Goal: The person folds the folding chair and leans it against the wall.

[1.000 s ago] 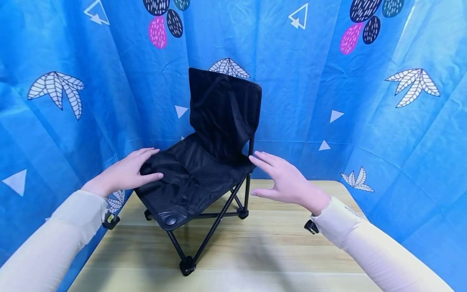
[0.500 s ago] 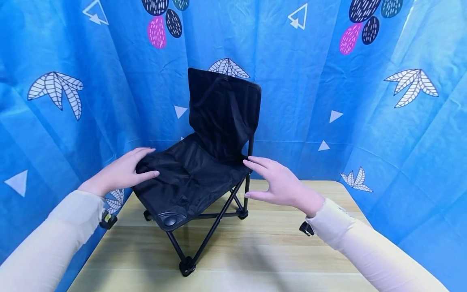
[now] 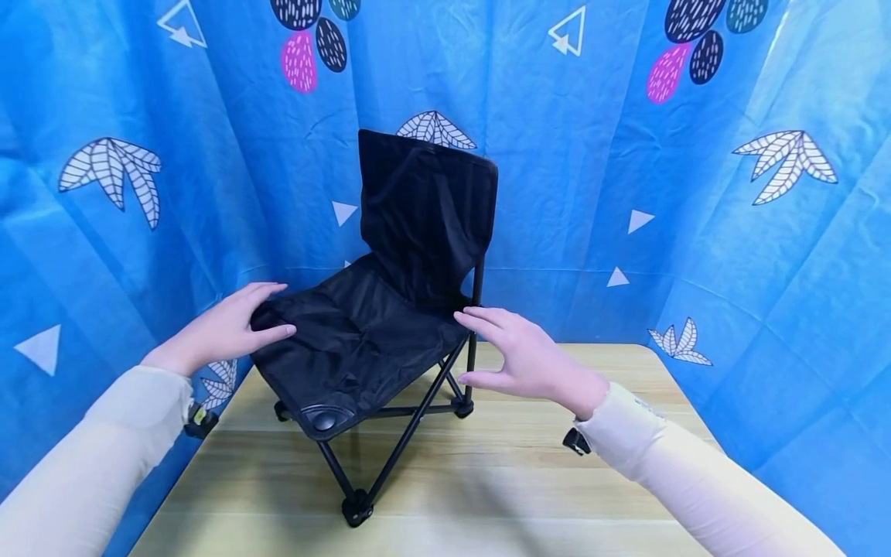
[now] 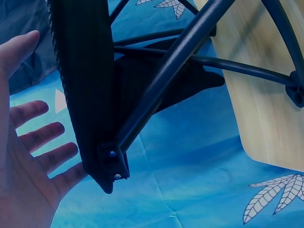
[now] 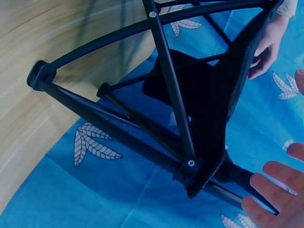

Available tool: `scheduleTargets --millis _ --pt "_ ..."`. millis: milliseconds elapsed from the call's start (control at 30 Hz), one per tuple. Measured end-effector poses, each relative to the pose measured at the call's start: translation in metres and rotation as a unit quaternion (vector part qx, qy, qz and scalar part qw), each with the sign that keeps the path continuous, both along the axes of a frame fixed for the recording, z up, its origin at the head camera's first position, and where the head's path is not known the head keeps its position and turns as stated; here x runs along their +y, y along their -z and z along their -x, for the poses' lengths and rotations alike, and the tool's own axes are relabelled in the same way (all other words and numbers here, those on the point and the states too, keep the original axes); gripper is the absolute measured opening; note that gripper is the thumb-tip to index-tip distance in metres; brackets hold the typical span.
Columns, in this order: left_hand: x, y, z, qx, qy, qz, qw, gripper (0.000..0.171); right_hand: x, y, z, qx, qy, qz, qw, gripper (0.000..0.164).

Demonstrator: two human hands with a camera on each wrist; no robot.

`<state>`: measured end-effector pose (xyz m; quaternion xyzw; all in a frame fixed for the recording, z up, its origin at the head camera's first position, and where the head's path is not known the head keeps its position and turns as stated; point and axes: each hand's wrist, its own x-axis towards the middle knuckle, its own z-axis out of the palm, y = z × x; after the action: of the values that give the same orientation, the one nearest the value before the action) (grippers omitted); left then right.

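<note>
A black folding camp chair (image 3: pixel 362 333) stands unfolded on the wooden table, its backrest (image 3: pixel 428 216) toward the rear. My left hand (image 3: pixel 226 329) is beside the left edge of the seat, fingers spread and fairly straight. In the left wrist view, that hand (image 4: pixel 35 152) is next to the seat edge, the little finger right at the corner bracket (image 4: pixel 113 161). My right hand (image 3: pixel 525 356) is at the seat's right rear corner, thumb apart from the fingers. The right wrist view shows its fingers (image 5: pixel 268 190) extended near the seat corner, around nothing.
The light wooden tabletop (image 3: pixel 557 464) bears the chair's feet. A blue patterned curtain (image 3: pixel 571 193) hangs behind and along both sides. Crossed frame tubes (image 5: pixel 171 80) run beneath the seat.
My right hand has moved left and slightly down toward the seat's rear corner. My left hand has shifted slightly left. The chair stays in place.
</note>
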<state>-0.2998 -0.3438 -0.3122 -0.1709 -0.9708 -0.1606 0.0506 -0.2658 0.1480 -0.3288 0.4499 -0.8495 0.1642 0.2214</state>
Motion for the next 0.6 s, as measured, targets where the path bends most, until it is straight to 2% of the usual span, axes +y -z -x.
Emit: scheduleTargets --millis 600 --pt "-0.019 0.003 0.003 -0.003 -0.022 -0.004 0.9997 0.091 -0.016 0.008 -0.004 0.016 -0.022 0.001 1.0 0.086"
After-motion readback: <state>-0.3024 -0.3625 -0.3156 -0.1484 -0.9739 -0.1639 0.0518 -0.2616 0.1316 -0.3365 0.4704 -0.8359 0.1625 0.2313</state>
